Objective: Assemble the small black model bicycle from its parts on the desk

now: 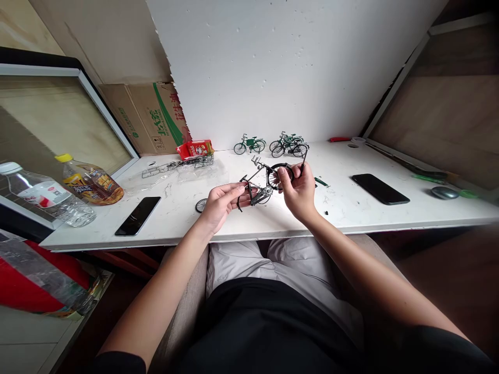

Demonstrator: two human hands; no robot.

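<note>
A black model bicycle frame (pixel 255 191) is held up between my two hands above the white table. My left hand (pixel 223 205) grips its rear end, thumb on top and fingers underneath. My right hand (pixel 299 191) is closed round the front wheel (pixel 275 177), and a thin dark tool (pixel 303 162) sticks up from its fingers. The silver handlebar points up and away. A loose spoked wheel (pixel 201 205) lies on the table just left of my left hand. Only one wheel is seen on the held frame.
Several finished model bicycles (pixel 249 145) stand at the back. Black wire parts (pixel 181 164) and a red packet (pixel 195 149) lie back left. Phones flank my hands, left (pixel 138 215) and right (pixel 380 189). Two bottles (pixel 91 182) stand or lean far left; a green piece (pixel 322 181) lies beyond my right hand.
</note>
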